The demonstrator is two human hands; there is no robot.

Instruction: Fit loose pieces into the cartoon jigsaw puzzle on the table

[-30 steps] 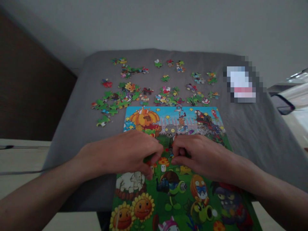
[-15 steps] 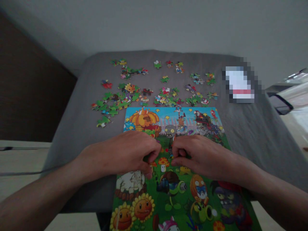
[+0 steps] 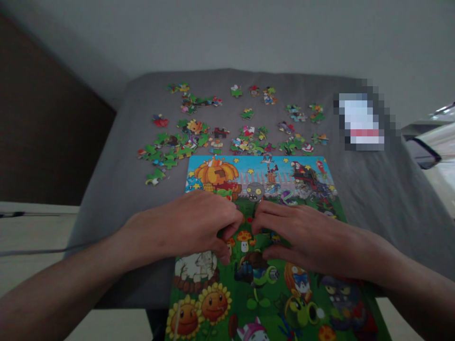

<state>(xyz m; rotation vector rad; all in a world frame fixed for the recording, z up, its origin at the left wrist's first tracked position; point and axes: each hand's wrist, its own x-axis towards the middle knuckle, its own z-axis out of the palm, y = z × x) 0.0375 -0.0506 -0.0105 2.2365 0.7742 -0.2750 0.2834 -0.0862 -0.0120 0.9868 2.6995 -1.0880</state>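
A colourful cartoon jigsaw puzzle board [image 3: 213, 327] lies in front of me, its near part reaching past the table edge. My left hand [image 3: 199, 225] rests over its left middle, fingers curled down with the thumb low beside them. Anything under those fingertips is hidden. On the right middle of the board is my right hand [image 3: 298, 234], its thumb and fingers apart over the picture. I see no piece held between them. A printed mushroom [image 3: 244, 240] and a grey zombie head [image 3: 255, 192] show between and above the hands.
Loose puzzle pieces [image 3: 170, 154] lie scattered beyond the board on the grey cloth-covered table [image 3: 117, 189]. A pixelated phone-like object [image 3: 360, 121] is at the back right. A pale wall [image 3: 227, 33] stands behind, and dark-rimmed glasses [image 3: 423, 151] lie at the right.
My right thumb and fingers have spread further apart. The left hand keeps its curled pose on the board. The whole view has shifted slightly.
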